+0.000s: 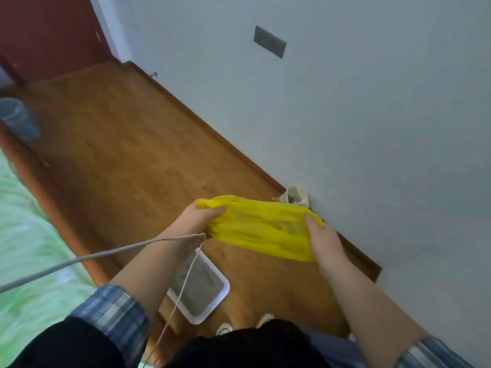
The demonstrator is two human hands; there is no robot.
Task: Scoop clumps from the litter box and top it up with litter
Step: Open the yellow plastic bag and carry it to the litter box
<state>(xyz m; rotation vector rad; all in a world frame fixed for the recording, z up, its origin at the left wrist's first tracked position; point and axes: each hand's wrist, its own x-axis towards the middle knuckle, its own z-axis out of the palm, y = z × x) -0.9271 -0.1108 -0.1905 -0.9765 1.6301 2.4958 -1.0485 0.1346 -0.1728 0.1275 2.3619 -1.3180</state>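
A person stands over a white litter box [206, 313] on the wooden floor [119, 134], just ahead of their light shoes [224, 328]. Its grey litter is in view, but its far end is hidden under the left forearm, so its long axis cannot be read for certain. Above it, the hands are apart and each is clamped on one end of a yellow plastic bag [263, 227]: the left hand [198, 217] grips the left end, the right hand [322, 243] pinches the right, and the film is stretched crosswise between them. The box lies straight below and slightly left, nearer the left hand, so any reach for it looks to be downward. A grey cord [106, 254] crosses the left wrist and hangs over the box, a likely snag. A green-covered bed [32, 235] hems in the left side, the wall [372, 115] the right, where a pale sack [295, 196] leans. Open floor runs ahead toward a blue bin [18, 118] and a red door [47, 35].
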